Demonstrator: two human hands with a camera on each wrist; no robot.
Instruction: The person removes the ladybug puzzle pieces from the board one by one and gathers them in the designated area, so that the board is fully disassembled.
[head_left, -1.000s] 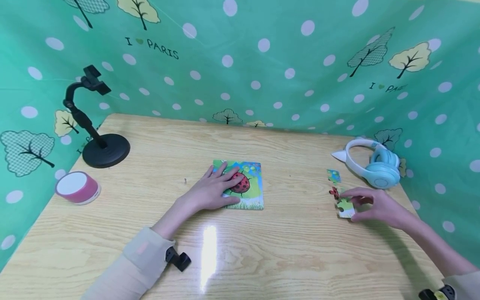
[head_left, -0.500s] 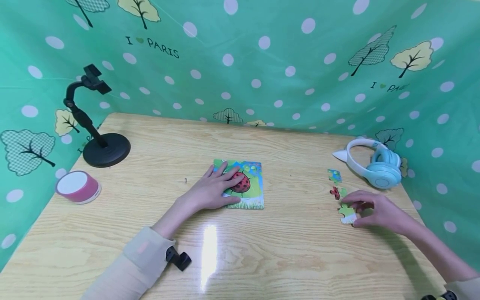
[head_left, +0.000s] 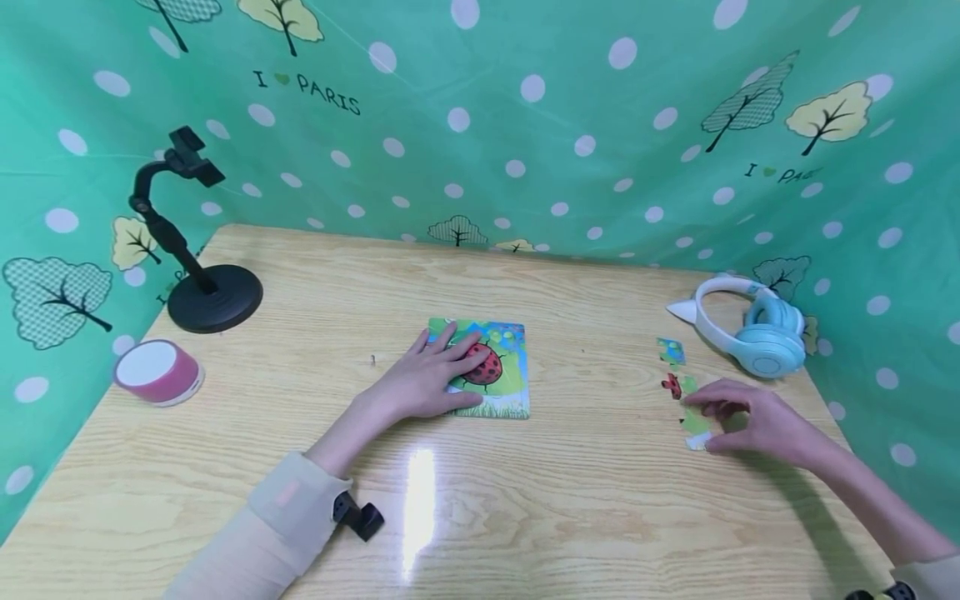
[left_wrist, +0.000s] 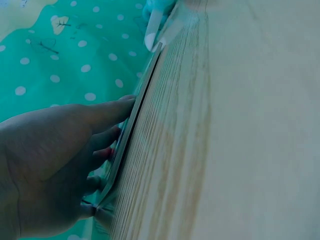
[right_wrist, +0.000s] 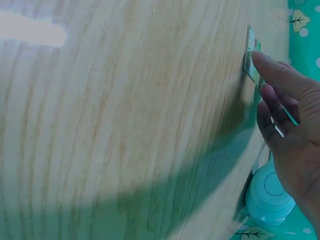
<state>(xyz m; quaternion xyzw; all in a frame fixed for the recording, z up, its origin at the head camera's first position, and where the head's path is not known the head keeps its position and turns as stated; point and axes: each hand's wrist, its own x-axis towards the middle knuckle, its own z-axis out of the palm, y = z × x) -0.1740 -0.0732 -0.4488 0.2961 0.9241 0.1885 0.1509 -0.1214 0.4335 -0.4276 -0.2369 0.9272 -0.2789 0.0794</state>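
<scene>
My left hand lies with spread, straight fingers on a square ladybug puzzle, covering its left part. In the left wrist view that left hand rests on the puzzle's face, whose dark edge shows. At the right, my right hand pinches a green and white puzzle piece at the table surface between thumb and fingers. The right wrist view has the thumb of the right hand against this puzzle piece. Just beyond lie a red and green piece and a blue and green piece.
Cat-ear headphones lie behind the right hand by the table's right edge. A black phone stand and a pink and white cylinder stand at the left. A green dotted cloth hangs around the wooden table.
The green and white piece has slid slightly toward me and to the right with my right hand, a little apart from the red piece. My left hand stays on the puzzle.
</scene>
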